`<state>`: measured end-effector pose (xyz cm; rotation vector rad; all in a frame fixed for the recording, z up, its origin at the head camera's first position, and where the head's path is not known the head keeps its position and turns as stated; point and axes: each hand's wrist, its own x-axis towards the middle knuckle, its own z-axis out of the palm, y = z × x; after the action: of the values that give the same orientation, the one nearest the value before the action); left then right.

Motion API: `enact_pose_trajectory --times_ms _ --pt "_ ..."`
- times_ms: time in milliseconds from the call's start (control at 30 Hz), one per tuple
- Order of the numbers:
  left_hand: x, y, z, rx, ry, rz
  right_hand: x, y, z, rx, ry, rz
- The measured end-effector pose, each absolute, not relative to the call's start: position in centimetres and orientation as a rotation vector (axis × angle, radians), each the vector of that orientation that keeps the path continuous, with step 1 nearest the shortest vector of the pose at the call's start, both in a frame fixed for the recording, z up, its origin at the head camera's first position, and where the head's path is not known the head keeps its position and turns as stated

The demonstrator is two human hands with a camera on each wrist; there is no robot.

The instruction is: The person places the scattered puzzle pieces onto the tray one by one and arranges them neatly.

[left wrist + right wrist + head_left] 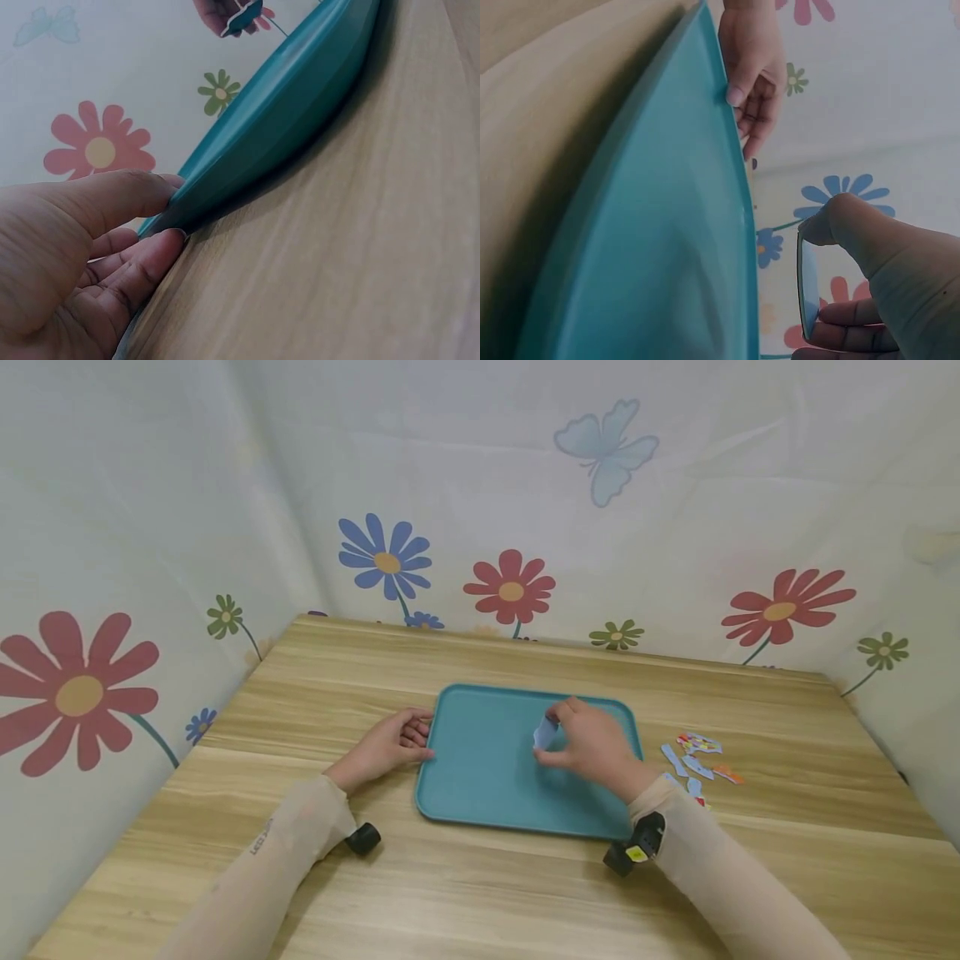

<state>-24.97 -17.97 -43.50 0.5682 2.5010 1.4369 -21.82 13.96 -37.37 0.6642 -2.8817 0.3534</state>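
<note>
- Pinching a light blue piece point(544, 732) in the right hand point(596, 745), with thumb at one end and fingers at the other.
- Holding it raised over the tray point(480, 760), slightly right of the middle, apart from the surface; in the right wrist view, seen nearly edge-on.
- Gripping the tray's left rim with the left hand point(382, 747), thumb at the top of the edge, one fingertip against the outer side, the other fingers bent loosely beside it.
- Having the tray on the table point(480, 893): teal, rectangular, with rounded corners and a raised rim.
- Showing loose pieces point(697, 767) on the table to the right of the tray, near the right forearm: mostly light blue, with an orange piece point(727, 773) and a patterned piece point(699, 743) in red, yellow and other colours; too small to tell whether all touch.
- Wearing pale sleeves point(285, 843) on both arms, a small black device point(363, 839) near the left wrist, and a black band point(649, 835) with a yellow label point(637, 853) at the right.
- Facing a white backdrop point(450, 443) printed with red, blue and green flowers point(510, 592) and a light blue butterfly point(611, 450).
</note>
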Motion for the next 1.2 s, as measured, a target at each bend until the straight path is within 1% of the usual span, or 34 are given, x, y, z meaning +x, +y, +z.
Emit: enact_pose_trajectory --times_ms 433,933,1200 --pt "-24.8 -18.0 -43.3 0.563 2.516 1.438 -22.9 10.2 -38.8 0.774 -2.929 0.306" --pt "-24.6 -18.0 -42.9 0.577 2.526 1.446 -24.3 7.9 -39.5 0.836 -2.957 0.254" --pt "-24.8 -17.9 -43.4 0.577 2.541 1.428 -24.8 7.2 -40.1 0.855 -2.958 0.240"
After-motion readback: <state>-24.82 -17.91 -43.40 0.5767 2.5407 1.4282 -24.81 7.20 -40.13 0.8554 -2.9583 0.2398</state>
